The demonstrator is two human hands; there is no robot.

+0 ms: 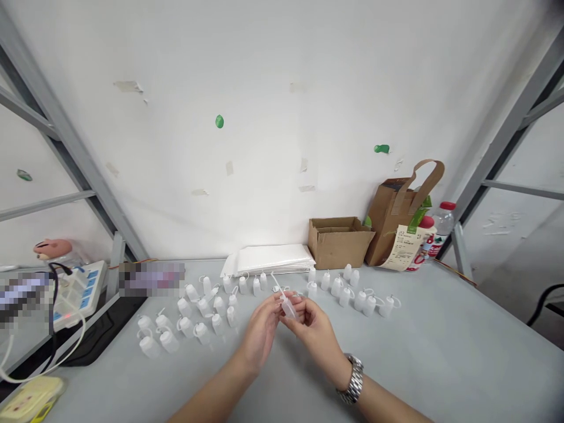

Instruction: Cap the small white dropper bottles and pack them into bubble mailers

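In the head view, your two hands meet over the table (282, 390), around one small translucent bottle (288, 308). Your right hand (315, 332) has that bottle's body pinched, its thumb laid along the near side and the other fingers curled in against the far side, so they stand only the bottle's width apart. Your left hand (259, 333) comes in from the other side, its fingers bent and brought close together beside the bottle's upper part, near the neck. You have their tips at or against the bottle there, but I cannot tell whether they pinch it or merely touch it.

The bottle is tilted in your grasp, its thin white nozzle (277, 284) pointing up and to the left, away from you. Below your right wrist sits a metal watch (351, 379).

Beyond and to the left of your hands, a loose cluster of white bottles (202, 333) is spread over the table, many with looped cap straps. A smaller group of similar bottles (369, 305) stands to the right of your hands. Behind them, near the wall (264, 147), lie a stack of flat white packets (275, 258), an open cardboard box (341, 249) and a brown paper bag (383, 217).
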